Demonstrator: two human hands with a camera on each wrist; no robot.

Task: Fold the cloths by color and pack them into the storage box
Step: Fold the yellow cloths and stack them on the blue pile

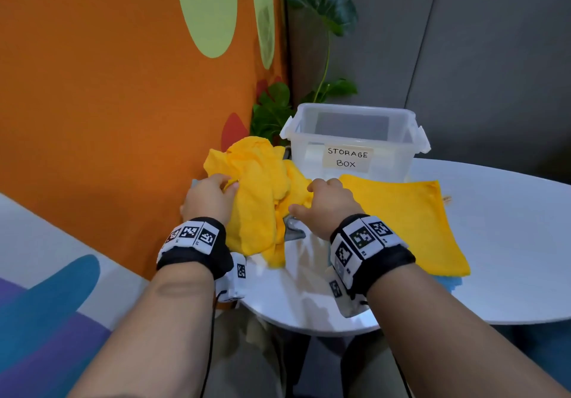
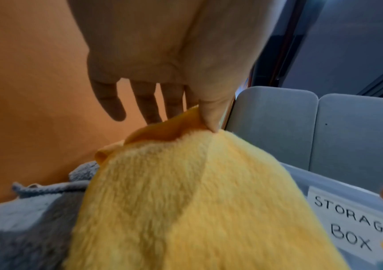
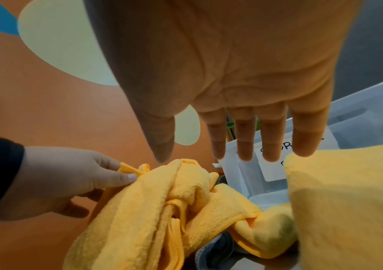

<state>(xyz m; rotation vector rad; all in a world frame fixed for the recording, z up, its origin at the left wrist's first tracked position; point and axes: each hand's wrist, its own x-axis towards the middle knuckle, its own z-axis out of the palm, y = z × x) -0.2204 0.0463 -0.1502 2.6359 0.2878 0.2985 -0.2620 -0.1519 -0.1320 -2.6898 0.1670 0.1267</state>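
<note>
Crumpled fluffy yellow microfibre cloth (image 1: pixel 259 193) bunched in loose folds at the 9 o'clock side of a round glossy white table (image 1: pixel 506 243), pinched at one edge between thumb and fingers of the left hand (image 1: pixel 210 196); right hand (image 1: pixel 327 206) over the same heap with fingers straight and relaxed in the wrist view, grasping nothing. Second yellow cloth (image 1: pixel 411 221), folded flat into a neat square, lying at 3 o'clock over a pale blue cloth (image 1: pixel 452 283) peeking out beneath. Grey cloth (image 2: pixel 31 228) with stitched hem under the crumpled pile. Clear plastic tub (image 1: pixel 352 138) with clip latches and a handwritten "STORAGE BOX" label at 12 o'clock, just behind the cloths. Orange wall panel (image 1: pixel 108 104) with pale green ovals at 9 o'clock, leafy green plant (image 1: pixel 318 5) in the corner, grey partition (image 1: pixel 494 57) beyond
</note>
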